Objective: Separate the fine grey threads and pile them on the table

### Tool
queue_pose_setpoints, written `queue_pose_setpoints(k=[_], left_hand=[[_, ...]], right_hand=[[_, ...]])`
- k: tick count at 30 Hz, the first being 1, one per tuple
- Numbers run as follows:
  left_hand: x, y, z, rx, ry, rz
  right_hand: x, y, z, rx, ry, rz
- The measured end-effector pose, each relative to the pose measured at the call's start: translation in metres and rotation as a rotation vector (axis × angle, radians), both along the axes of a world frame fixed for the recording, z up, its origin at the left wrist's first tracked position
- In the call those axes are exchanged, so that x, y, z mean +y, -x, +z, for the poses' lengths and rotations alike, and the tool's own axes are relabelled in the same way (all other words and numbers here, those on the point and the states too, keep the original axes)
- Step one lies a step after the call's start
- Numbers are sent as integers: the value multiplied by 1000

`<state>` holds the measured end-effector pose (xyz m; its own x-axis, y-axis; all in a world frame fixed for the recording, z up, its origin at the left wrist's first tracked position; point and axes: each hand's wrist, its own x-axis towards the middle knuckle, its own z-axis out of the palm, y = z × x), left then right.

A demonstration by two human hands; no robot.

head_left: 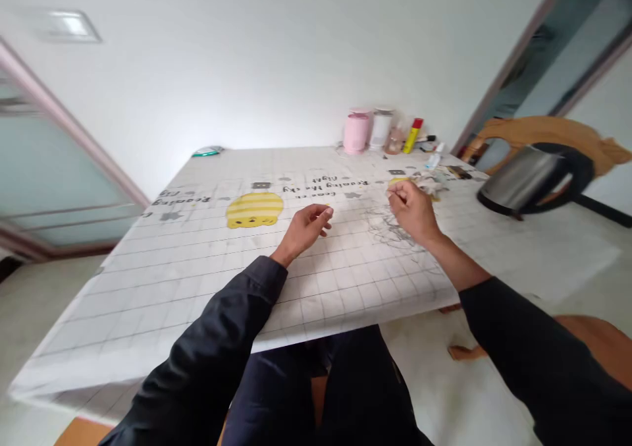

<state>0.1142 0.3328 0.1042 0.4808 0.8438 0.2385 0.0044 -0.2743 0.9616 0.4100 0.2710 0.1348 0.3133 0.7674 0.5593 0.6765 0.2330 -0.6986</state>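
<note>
My left hand (307, 227) rests at the middle of the table, fingers loosely curled and a little apart, with nothing visible in them. Over to the right, my right hand (413, 210) is raised slightly above the cloth, thumb and forefinger pinched together. Whatever the pinch holds, if anything, is too small to make out. Beneath and beside that hand lies a loose tangle of thin dark strands (390, 230), like thread or fine wire. Both hands are over a white checked tablecloth (197, 281) printed with lettering and a yellow striped figure (255, 209).
Along the wall stand a pink canister (356, 133), a white canister (380, 130), a bottle (394, 139) and a yellow tube with a red cap (412, 138). A steel kettle (518, 179) is at the right, before a wooden chair back (553, 126). A teal-edged item (207, 151) lies far left.
</note>
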Motion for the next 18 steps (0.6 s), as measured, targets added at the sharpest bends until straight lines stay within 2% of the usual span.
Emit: queue_pose_setpoints(k=[2,4,8,12,15,18], left_hand=[[4,15,14,-84,90,-62],[7,30,21,-130,110,-89],[19,54,12,-205,134,15],[33,66,-2,-231,111,160],[38,66,-5,-204,81,218],[36,62,-5,-157,77,239]], right_hand=[[21,45,-5,-61,-82,68],[40,83,-9,-47,-132,129],[70,135,-21,13,-180,209],[82,155,-36,39,-195,261],[81,154,-45,78,-150,289],[79,146,-48,207,-78,331]])
